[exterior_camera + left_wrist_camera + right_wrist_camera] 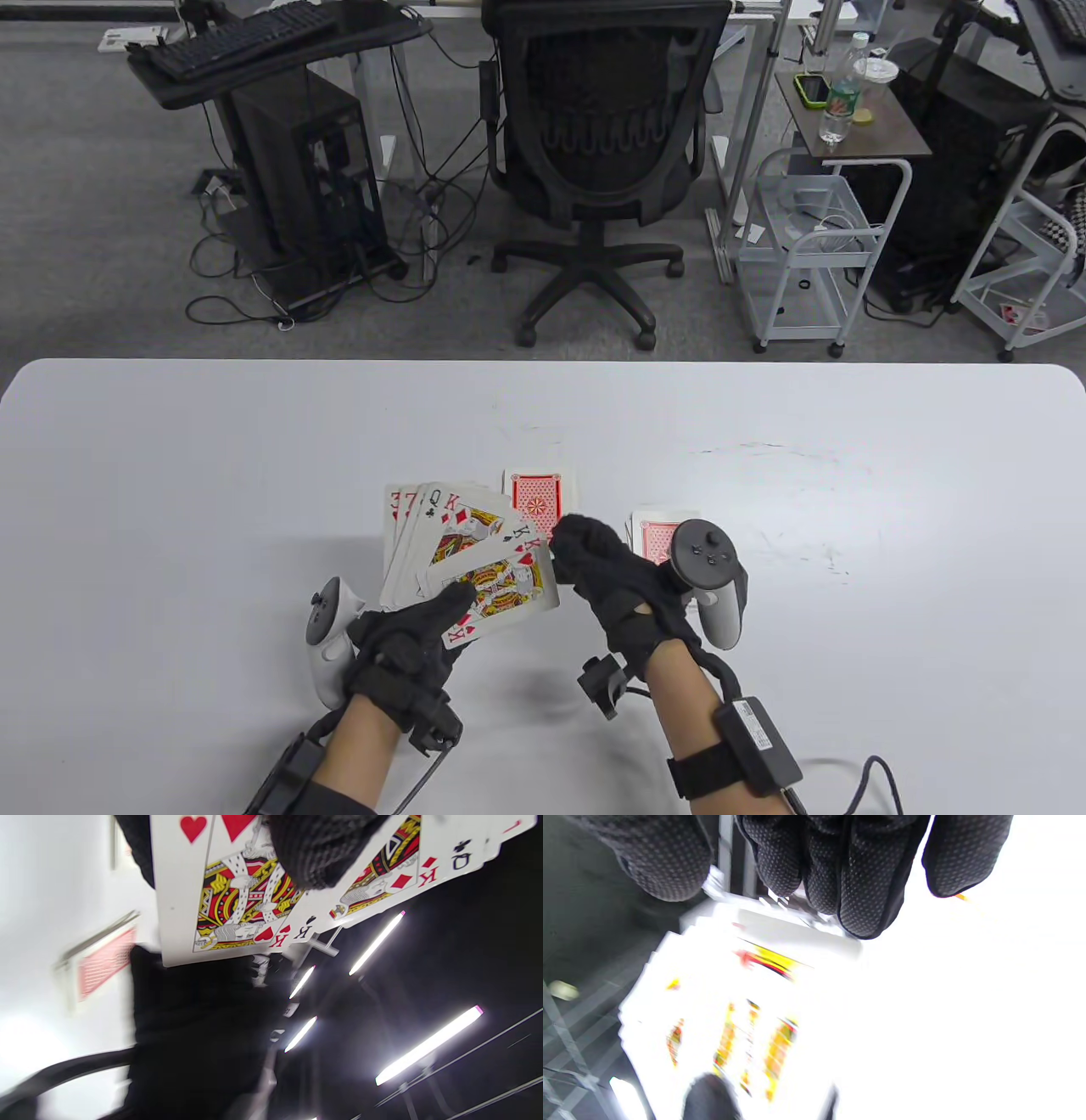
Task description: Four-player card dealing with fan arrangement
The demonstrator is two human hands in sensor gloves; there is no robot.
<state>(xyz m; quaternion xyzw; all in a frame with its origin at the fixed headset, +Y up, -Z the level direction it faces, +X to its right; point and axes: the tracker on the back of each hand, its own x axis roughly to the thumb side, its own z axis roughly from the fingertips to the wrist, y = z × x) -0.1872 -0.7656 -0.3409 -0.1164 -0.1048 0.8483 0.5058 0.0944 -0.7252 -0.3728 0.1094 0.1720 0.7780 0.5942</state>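
My left hand (424, 624) holds a face-up fan of cards (462, 543) above the table, thumb on the king of hearts (501, 586). The fan shows a 3, a 7, a queen of clubs and kings. The left wrist view shows the king of hearts (229, 899) and the king of diamonds (382, 874) from close up. My right hand (585, 552) is at the fan's right edge, fingertips by the top corner of the king of hearts; whether it pinches a card I cannot tell. Its fingers (857, 870) hang over the blurred, overexposed fan (734, 1005).
A face-down red-backed pile (536, 497) lies on the white table (170, 475) just beyond the fan. Another red-backed pile (653, 535) lies to the right, partly hidden by my right hand and tracker. An office chair (602, 144) stands beyond the far edge.
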